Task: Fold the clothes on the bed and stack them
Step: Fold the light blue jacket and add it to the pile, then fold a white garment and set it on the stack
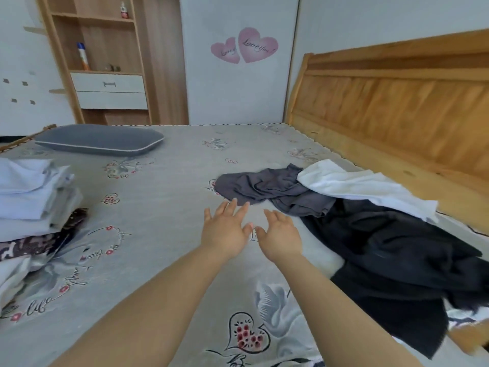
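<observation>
Grey garment: a crumpled grey garment [267,188] lies toward the headboard edge of the bed [164,207], just beyond both hands; part of it lies under a white garment [357,186], and a black garment [391,260] spreads from them toward the near right corner
Folded stack: a folded stack [31,197] of pale pieces over a patterned one sits at the left edge of the bed, well apart from the loose clothes
Left hand: the left hand [225,229] reaches forward, fingers straight and spread, holding nothing; its fingertips are near the grey garment's hem, contact unclear
Right hand: the right hand [280,234] is beside it, fingers loosely extended, also empty
Step in hand: judged a reach for the next loose piece, some folding already done
Next move: likely needs a grasp on the grey garment's edge and a pull clear of the white one onto the bare sheet
Writing: pink heart stickers [244,46] on the wall read "Love you"; script on the sheet is not legible; a bottle [83,56] on the shelf unit [105,62] shows no readable label
</observation>
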